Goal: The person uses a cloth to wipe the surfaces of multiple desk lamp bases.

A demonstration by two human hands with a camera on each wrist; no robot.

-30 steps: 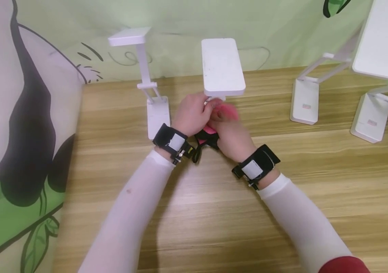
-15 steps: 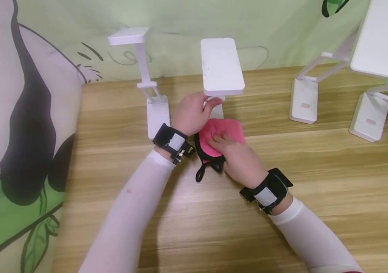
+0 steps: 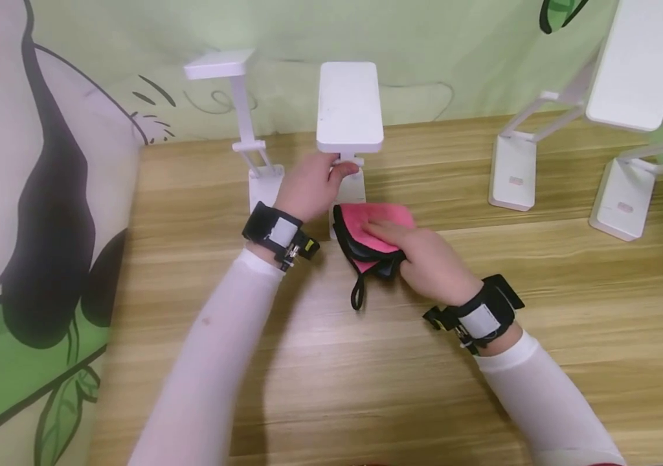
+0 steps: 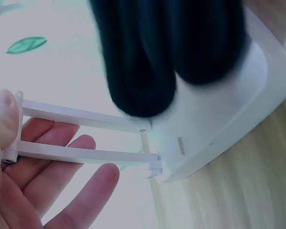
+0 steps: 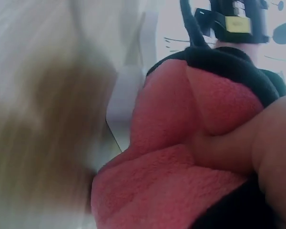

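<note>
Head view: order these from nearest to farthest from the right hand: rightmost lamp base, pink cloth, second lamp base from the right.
1. Pink cloth: in the right hand.
2. Second lamp base from the right: forward, right.
3. Rightmost lamp base: farther right.

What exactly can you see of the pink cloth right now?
The cloth looks soft and plush, pink with black edging; dark layers show between its folds. A thin black loop extends from its near corner. It is folded and creased, held in the right hand, whose fingers lie over its pink top. From the head view it overlaps the near part of the lamp's base; whether they touch is unclear.
</note>
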